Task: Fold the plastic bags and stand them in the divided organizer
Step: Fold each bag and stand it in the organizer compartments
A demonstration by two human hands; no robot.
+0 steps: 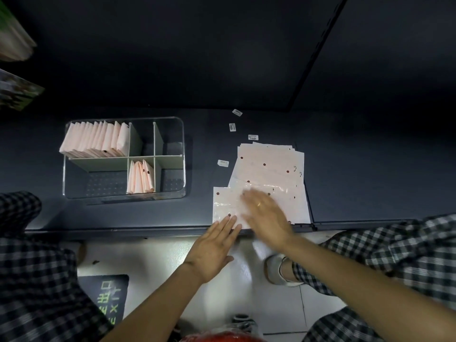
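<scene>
Head view, looking down: dark counter (pixel 246 70) spans the frame, its near edge toward the person, presumably chosen as a flat hard surface for creasing film. Clear divided organizer (pixel 124 157) sits left on the counter, well apart from the working area, likely so folding sweeps do not knock it. Far-left compartment holds a tight row of folded bags (pixel 95 139) standing on edge, packed enough to prop each other upright; the near-middle compartment holds a few more folded bags (pixel 140 177), which lean since the slot is not full. Other compartments appear unfilled. To the right, a fanned stack of flat plastic bags (pixel 271 164), pale with dark dots, lies near the counter's edge within reach of both hands; the top bag (pixel 228 202) is pulled toward the near-left corner of the stack, offset from the rest, probably to fold it alone. Left hand (pixel 213 248) lies flat, fingers straight, fingertips (pixel 230 222) pressing the bag's near edge, judged to pin it against sliding. Right hand (pixel 267 215) is flat on the bag, fingers extended, blurred, consistent with smoothing; neither hand grasps anything. Four small labels (pixel 223 163) lie scattered on the counter beside and beyond the stack; purpose unclear. Judgement: task partway, many bags left
</scene>
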